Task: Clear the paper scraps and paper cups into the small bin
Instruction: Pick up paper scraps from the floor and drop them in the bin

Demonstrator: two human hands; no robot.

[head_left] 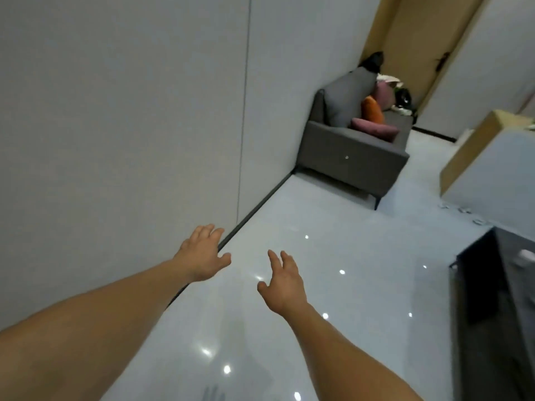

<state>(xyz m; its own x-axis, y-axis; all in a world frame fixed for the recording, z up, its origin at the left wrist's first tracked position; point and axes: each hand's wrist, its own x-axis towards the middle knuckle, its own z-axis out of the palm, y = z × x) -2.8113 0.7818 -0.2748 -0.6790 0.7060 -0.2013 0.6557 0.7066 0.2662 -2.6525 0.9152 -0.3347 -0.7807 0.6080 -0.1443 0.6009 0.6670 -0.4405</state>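
Left hand (202, 256): arm stretched forward, palm down, fingers spread and straight. Grip released, holding nothing. It hangs over the line where the wall (115, 111) meets the floor (318, 227); whether it touches the wall cannot be told.

Right hand (282, 285): arm stretched forward beside the left, fingers straight and slightly parted. Grip released, holding nothing. It is over the glossy pale floor, apart from the left hand.

Task items: cannot be located with certainty in this view. A few pale bits (463, 210) lie on the floor at the right, too small to identify. A white object (525, 256) sits on the dark counter (498, 299) at the right edge, too blurred to name. Both are well apart from the hands.

Surroundings: a grey sofa (347, 157) stands against the wall farther on, carrying an orange cushion (373, 110) and a pink cushion (375, 128), with mixed items at its far end. A tan door (411, 39) is behind it. A tan-sided box (469, 149) stands at the right.
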